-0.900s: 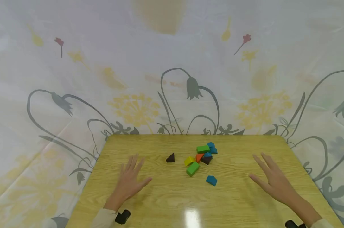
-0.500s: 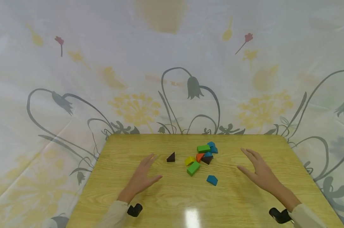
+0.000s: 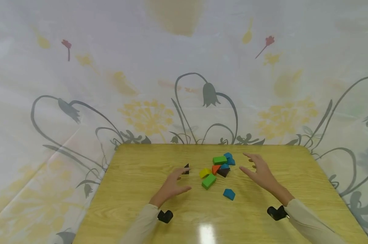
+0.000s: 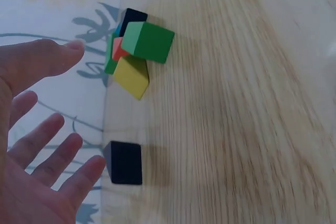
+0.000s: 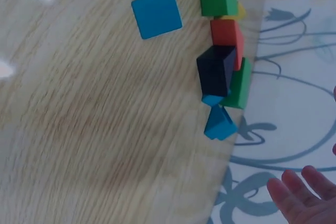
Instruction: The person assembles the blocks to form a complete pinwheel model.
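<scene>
My left hand (image 3: 171, 184) hovers left of a loose group of toy blocks, thumb and fingers spread. Its fingers overlap a black triangular block (image 3: 187, 169) in the head view; the left wrist view shows that black block (image 4: 126, 162) whole. Right of the group, my right hand (image 3: 261, 172) is held with fingers apart and nothing in them. Between the hands lie a yellow block (image 3: 204, 173), a green block (image 3: 209, 181), an orange-red block (image 3: 216, 169) and a second black block (image 3: 223, 173). Behind them are another green block (image 3: 219, 160) and blue pieces (image 3: 230, 161).
A single blue block (image 3: 229, 194) lies nearer the front, apart from the group. Everything rests on a wood-grain table (image 3: 135, 159). A white flower-patterned curtain (image 3: 147, 67) hangs behind and along the sides. Each wrist wears a black camera (image 3: 165, 216).
Both hands have moved inward toward the blocks, the left one rightward and the right one leftward and slightly up. The blocks keep their arrangement; the head view has shifted slightly.
</scene>
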A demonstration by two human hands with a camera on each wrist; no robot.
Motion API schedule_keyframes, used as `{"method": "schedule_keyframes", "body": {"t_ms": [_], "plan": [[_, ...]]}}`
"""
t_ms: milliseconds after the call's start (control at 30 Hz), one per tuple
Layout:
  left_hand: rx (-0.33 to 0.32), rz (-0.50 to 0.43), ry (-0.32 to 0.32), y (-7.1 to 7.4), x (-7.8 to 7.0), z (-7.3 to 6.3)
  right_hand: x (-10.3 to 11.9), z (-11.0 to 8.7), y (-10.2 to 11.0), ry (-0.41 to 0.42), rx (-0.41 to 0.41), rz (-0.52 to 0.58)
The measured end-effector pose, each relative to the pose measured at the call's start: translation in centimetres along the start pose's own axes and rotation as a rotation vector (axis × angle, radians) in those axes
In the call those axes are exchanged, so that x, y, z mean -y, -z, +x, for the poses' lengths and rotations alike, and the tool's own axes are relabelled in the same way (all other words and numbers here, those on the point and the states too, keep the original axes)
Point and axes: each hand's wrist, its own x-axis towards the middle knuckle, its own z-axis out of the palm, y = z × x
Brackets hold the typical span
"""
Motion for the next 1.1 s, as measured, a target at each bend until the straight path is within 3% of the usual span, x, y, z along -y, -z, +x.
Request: {"method": "schedule_keyframes", "body": {"t_ms": [233, 433, 533, 733, 833, 1000, 1100], "plan": [[0.036, -0.121, -0.009, -1.6, -0.3, 2.0, -0.5, 1.7, -2.2, -0.041, 0.024, 0.07], [0.097, -0.216, -0.022, -1.7, -2.5, 2.9, -0.4, 3.6, -3.8, -0.074, 0.04, 0.102], [0.12, -0.248, -0.006, -2.6, -2.0, 3.7, -0.6, 4.5, -4.5, -0.096, 0.056, 0.113], [0.152, -0.227, 0.036, -4.7, 0.1, 5.4, -1.6, 5.9, -6.2, -0.132, 0.094, 0.104], [0.166, -0.207, 0.035, -5.5, 0.5, 5.9, -1.9, 6.7, -6.9, -0.139, 0.117, 0.099], [0.169, -0.088, -0.014, -6.4, 0.6, 6.3, -2.1, 7.6, -7.9, -0.149, 0.118, 0.064], [0.183, -0.038, -0.011, -6.6, 0.6, 6.3, -2.1, 8.0, -8.7, -0.157, 0.117, 0.044]]}}
